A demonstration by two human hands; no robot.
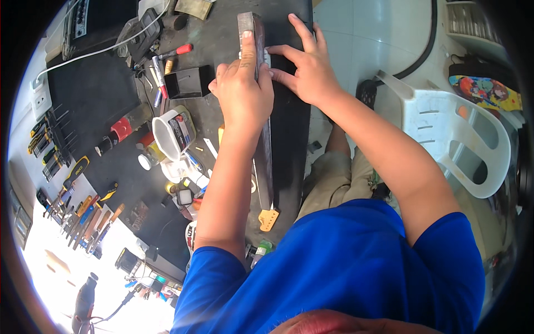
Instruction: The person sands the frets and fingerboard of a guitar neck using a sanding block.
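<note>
A long, dark guitar neck (pixel 263 161) lies lengthwise along the edge of the black workbench, its pale yellow headstock (pixel 268 219) with a row of holes pointing toward me. My left hand (pixel 243 92) is closed over the far part of the neck, around a grey flat-topped bar (pixel 245 22) with the index finger stretched along it. How far the bar runs beneath the palm is hidden. On the neck's right side my right hand (pixel 311 72) touches the edge with thumb and index fingertips. Its other fingers are spread and raised.
Left of the neck stand a black open box (pixel 188 82), a white tub (pixel 167 138), markers (pixel 159 78) and a red-handled tool (pixel 183 49). Hand tools (pixel 92 220) hang in racks farther left. A white plastic chair (pixel 445 131) stands on the floor to the right.
</note>
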